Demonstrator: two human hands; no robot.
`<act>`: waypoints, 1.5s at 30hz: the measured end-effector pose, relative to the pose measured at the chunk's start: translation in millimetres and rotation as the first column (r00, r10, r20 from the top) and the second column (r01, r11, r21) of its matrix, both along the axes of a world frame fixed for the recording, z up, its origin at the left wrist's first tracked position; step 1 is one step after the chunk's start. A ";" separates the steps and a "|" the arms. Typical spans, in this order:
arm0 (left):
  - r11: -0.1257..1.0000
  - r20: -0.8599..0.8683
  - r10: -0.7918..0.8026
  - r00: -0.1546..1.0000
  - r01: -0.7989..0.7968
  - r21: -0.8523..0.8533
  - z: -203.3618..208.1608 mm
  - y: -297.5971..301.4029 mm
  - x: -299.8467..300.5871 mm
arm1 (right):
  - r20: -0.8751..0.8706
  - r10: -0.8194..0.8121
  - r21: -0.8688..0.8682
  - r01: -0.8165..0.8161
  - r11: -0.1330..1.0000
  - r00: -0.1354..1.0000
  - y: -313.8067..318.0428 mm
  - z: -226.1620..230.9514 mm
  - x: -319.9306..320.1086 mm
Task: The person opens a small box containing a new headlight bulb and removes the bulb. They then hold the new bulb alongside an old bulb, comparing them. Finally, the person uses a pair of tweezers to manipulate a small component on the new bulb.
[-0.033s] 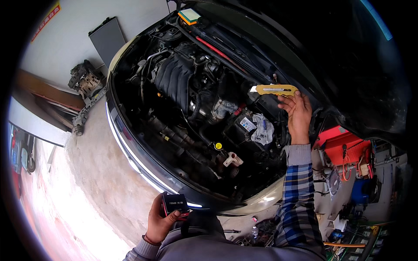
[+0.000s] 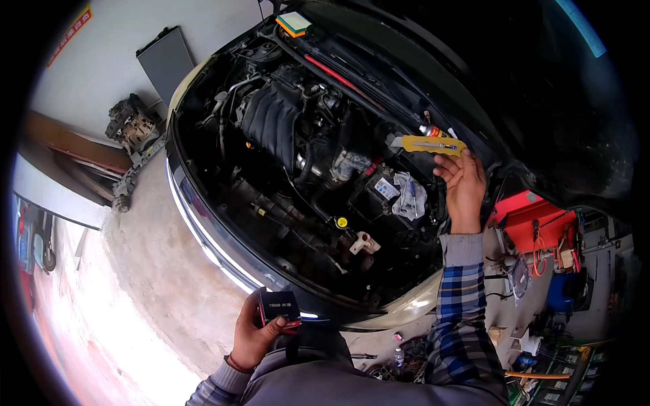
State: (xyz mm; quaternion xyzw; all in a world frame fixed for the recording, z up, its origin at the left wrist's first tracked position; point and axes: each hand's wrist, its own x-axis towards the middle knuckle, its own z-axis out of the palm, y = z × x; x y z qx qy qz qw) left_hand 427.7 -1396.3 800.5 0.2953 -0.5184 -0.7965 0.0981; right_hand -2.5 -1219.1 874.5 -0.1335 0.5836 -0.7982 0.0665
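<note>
- Utility knife (image 2: 433, 145), yellow-handled, is held over the engine bay (image 2: 298, 281), toward the right-hand end of its windscreen-side edge; the blade end is pointed left.
- The knife's rear end is pinched by the right hand (image 2: 464, 193), thumb and fingertips being clamped on it.
- A small dark box (image 2: 279, 306) with red edging is gripped by the left hand (image 2: 256, 335), thumb and fingers pressed to its sides, beside the bay's front edge.
- Since the earlier picture, the box has been turned a little, and its printed face is shown at a fresh angle.
- The knife has been shifted only slightly; a red and white can (image 2: 434, 130) is now shown more plainly behind it.
- Blade and box are kept well apart, so no cutting seems to be under way; whether the box is sealed cannot be told.
- Near the bay's right corner, a crumpled pale cloth (image 2: 409, 198) is seen beside a battery label (image 2: 386, 188).
</note>
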 end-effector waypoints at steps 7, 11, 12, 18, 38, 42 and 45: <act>0.917 -0.354 -0.375 0.856 0.399 -0.007 39.1 -47.3 -34.2 | 0.032 -0.159 -0.250 0.162 0.955 0.987 30.1 12.8 262.9; 0.832 -0.412 -0.532 0.740 0.548 -0.089 57.5 -62.8 -22.4 | -0.238 -0.274 -0.053 0.269 0.962 0.932 18.1 55.0 359.5; 0.822 -0.439 -0.547 0.713 0.557 -0.120 59.4 -64.9 -17.8 | -0.239 -0.284 -0.056 0.279 0.959 0.929 18.0 61.7 374.5; 0.720 -0.462 -0.674 0.577 0.652 -0.236 82.2 -69.8 2.0 | -0.256 -0.315 -0.002 0.325 0.946 0.914 20.4 70.8 432.3; 0.677 -0.465 -0.716 0.521 0.680 -0.281 100.2 -30.2 20.2 | -0.404 -0.268 0.134 0.347 0.928 0.875 68.7 103.4 471.8; 0.665 -0.494 -0.705 0.510 0.716 -0.210 98.5 -29.6 14.9 | -0.385 -0.285 0.170 0.371 0.913 0.878 77.0 106.4 471.7; 0.657 -0.483 -0.717 0.503 0.719 -0.226 101.6 -27.5 14.4 | -0.363 -0.278 0.167 0.355 0.920 0.890 86.1 103.7 473.0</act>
